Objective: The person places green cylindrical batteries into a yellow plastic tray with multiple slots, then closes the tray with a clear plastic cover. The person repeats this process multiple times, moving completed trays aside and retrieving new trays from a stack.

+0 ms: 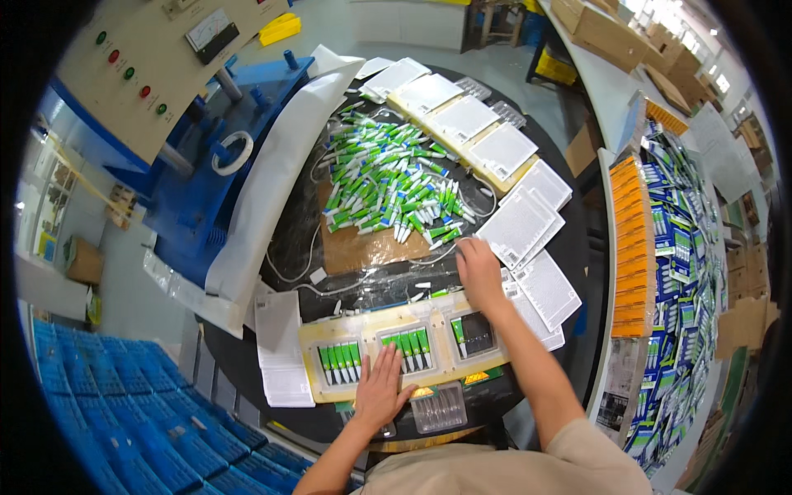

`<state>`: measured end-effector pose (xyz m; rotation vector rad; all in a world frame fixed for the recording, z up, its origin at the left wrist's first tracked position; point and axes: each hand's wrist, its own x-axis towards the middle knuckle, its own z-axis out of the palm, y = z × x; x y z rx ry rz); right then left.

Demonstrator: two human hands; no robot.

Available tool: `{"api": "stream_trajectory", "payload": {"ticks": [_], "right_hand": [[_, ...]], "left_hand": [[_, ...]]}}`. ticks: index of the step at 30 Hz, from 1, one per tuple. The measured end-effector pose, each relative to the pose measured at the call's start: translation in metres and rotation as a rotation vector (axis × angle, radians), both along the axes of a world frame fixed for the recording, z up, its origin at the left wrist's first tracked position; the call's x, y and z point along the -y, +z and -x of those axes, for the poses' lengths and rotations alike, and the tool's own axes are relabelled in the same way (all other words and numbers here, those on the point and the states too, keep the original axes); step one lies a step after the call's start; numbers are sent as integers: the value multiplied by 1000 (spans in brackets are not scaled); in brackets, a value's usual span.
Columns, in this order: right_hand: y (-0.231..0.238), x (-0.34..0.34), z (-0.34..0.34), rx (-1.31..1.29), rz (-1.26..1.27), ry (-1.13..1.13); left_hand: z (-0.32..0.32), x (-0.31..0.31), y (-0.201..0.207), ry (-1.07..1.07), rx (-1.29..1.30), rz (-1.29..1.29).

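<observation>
Round black table (pixel 293 235) under cardboard (pixel 363 256), tubes (pixel 379 177), yellowish trays (pixel 441 330), white cards (pixel 520 227).

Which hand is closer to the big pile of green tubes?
Right. The right hand is near the pile, by its lower right; the left hand is farther, over the yellow tray.

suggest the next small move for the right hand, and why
Probably bring a tube from the heap of green-and-white tubes to the rightmost compartment of the long pale-yellow tray: it shows one tube beside bare dark space, while the other two compartments hold rows. The right hand is near the heap; whether it already holds a tube, I can't tell.
</observation>
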<state>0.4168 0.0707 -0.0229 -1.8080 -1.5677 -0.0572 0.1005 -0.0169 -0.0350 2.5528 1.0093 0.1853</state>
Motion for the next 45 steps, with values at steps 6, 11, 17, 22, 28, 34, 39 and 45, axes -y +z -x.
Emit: {"api": "stream_trajectory", "payload": {"ticks": [6, 11, 17, 22, 28, 34, 39, 45], "right_hand": [[-40, -63, -34, 282, 298, 321], [-23, -53, -39, 346, 275, 433], [26, 67, -35, -389, 91, 243], [13, 166, -6, -233, -28, 399], [-22, 156, 17, -105, -104, 179], [-19, 157, 37, 25, 34, 127], [-16, 152, 36, 8, 141, 68], [-2, 155, 31, -83, 233, 37]], "left_hand": [[2, 10, 5, 73, -180, -113], [-5, 9, 6, 87, -203, -56], [-3, 15, 17, 188, -76, -57], [-25, 23, 20, 122, 50, -49], [-66, 1, 22, 69, 159, -94], [-112, -65, 25, 128, 274, -192], [-147, -113, 23, 294, 385, -146], [-123, -21, 28, 282, 422, 23]]}}
